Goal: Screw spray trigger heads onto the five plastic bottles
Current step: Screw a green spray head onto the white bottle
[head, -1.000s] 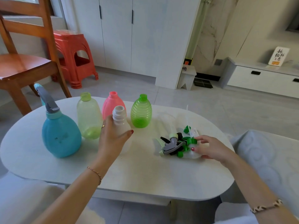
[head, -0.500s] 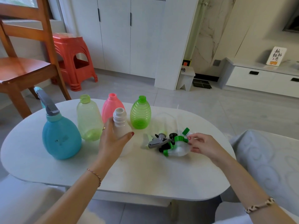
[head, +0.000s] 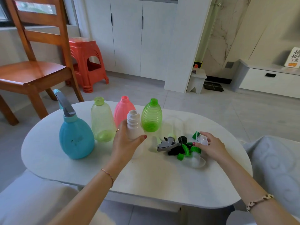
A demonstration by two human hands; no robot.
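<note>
- Your left hand (head: 125, 143) grips the white bottle (head: 134, 125) around its body, thumb on the near right side and fingers curled round the far side; the bottle stands upright on the white oval table (head: 146, 179), its threaded neck bare.
- Your right hand (head: 211, 146) rests on the pile of spray trigger heads (head: 180, 148), to the right of the white bottle. The fingers are bent over a clear piece in the pile, but you cannot tell from this view whether they pinch it.
- In the pile, a grey trigger head (head: 168, 144) lies nearest the white bottle, with green and black parts behind and beside it.
- The blue bottle (head: 75, 137) stands at the left end of the row, with a grey trigger head already on its neck.
- The pale green bottle (head: 101, 120), pink bottle (head: 121, 111) and bright green ribbed bottle (head: 151, 117) stand upright behind the white bottle, all with bare necks.
- Beyond the table stand a wooden chair (head: 34, 69) and a red plastic stool (head: 86, 60).
</note>
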